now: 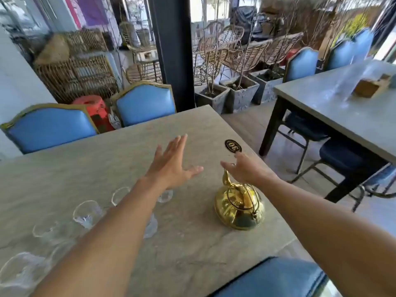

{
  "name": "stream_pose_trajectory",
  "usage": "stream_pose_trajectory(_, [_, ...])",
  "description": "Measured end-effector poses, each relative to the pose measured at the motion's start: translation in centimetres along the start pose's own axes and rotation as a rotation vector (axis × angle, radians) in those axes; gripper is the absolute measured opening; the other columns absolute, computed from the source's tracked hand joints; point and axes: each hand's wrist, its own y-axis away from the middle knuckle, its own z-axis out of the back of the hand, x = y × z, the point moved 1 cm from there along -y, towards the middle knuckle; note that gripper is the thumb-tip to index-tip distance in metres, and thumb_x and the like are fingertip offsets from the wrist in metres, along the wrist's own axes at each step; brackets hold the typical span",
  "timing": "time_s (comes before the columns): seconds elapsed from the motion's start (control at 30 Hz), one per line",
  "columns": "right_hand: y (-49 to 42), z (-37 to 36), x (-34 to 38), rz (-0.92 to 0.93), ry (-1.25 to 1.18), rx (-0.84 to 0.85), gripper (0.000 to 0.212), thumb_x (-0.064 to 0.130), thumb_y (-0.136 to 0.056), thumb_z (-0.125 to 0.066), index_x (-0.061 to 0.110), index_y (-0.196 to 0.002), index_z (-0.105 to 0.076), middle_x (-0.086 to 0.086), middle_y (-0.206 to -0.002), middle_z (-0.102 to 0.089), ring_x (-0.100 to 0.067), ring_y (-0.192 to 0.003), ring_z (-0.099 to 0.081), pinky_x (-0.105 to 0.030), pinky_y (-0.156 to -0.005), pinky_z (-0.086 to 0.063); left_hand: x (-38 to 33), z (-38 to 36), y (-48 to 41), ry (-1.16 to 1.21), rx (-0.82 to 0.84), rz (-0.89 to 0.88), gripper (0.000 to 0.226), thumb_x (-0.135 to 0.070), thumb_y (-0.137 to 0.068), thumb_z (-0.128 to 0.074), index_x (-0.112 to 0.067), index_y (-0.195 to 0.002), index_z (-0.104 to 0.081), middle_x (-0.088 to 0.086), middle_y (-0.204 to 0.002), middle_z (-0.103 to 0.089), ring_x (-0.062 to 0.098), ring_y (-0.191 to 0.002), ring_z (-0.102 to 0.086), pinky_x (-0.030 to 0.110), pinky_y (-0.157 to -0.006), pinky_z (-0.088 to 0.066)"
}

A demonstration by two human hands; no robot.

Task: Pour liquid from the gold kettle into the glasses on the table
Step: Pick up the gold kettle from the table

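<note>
A shiny gold kettle (239,207) stands on the grey stone table (107,159), its spout pointing away from me and its wire handle lying over the lid. My right hand (246,168) hovers just beyond the spout with fingers spread, holding nothing. My left hand (171,166) is stretched flat over the table, fingers straight, empty. Several clear glasses stand in a row at the left, one (87,213) beside my left forearm, another (42,229) further left. My forearm hides parts of some glasses.
A round black table-number disc (233,145) lies near the far right edge. Blue padded chairs (145,106) stand behind the table, and one blue seat (276,279) is at the near edge. A second table (351,116) stands to the right across an aisle.
</note>
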Motion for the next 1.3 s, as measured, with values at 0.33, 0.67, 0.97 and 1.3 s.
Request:
stream_pose_trajectory(0.33, [0.7, -3.6, -2.8, -0.027, -0.426, 0.018, 0.041, 0.037, -0.098, -0.054, 0.017, -0.134, -0.052, -0.005, -0.097, -0.069, -0.01, -0.055, -0.06, -0.019, -0.04, -0.04, -5.4, -11.7, -0.4, 0.125, 0.343, 0.007, 0.099, -0.057, -0.098, -0.062, -0.029, -0.166, 0.004, -0.004, -0.175, 0.003, 0.025, -0.16, -0.008, 0.045, -0.128, -0.012])
stream_pose_trajectory(0.67, [1.1, -2.3, -1.3, -0.071, -0.625, 0.077, 0.034, 0.029, -0.101, -0.049, 0.001, -0.101, -0.069, -0.003, -0.059, -0.053, -0.012, -0.04, -0.039, -0.02, -0.036, -0.03, -6.8, -15.9, -0.4, 0.16, 0.321, -0.125, 0.12, -0.066, -0.074, -0.082, -0.025, -0.163, -0.013, 0.002, -0.171, -0.021, 0.029, -0.153, -0.028, 0.049, -0.122, -0.032])
stream_pose_trajectory(0.97, [2.7, -2.2, 3.5, 0.132, -0.44, 0.198, 0.028, 0.032, -0.101, -0.051, 0.014, -0.102, -0.072, 0.008, -0.056, -0.055, 0.003, -0.032, -0.041, -0.014, -0.034, -0.031, -4.9, -12.8, 2.6, 0.164, 0.238, -0.192, 0.117, -0.057, -0.068, -0.091, -0.02, -0.158, -0.026, -0.001, -0.164, -0.028, 0.022, -0.148, -0.027, 0.04, -0.123, -0.022])
stream_pose_trajectory(1.3, [3.7, -3.5, 10.7, 0.143, -0.309, 0.369, 0.03, 0.037, -0.102, -0.048, 0.017, -0.11, -0.068, -0.002, -0.057, -0.045, -0.013, -0.039, -0.037, -0.014, -0.033, -0.026, 0.7, -11.8, 5.5, 0.169, 0.134, -0.149, 0.127, -0.066, -0.049, -0.096, -0.024, -0.151, -0.032, -0.001, -0.152, -0.04, 0.022, -0.138, -0.043, 0.036, -0.119, -0.034])
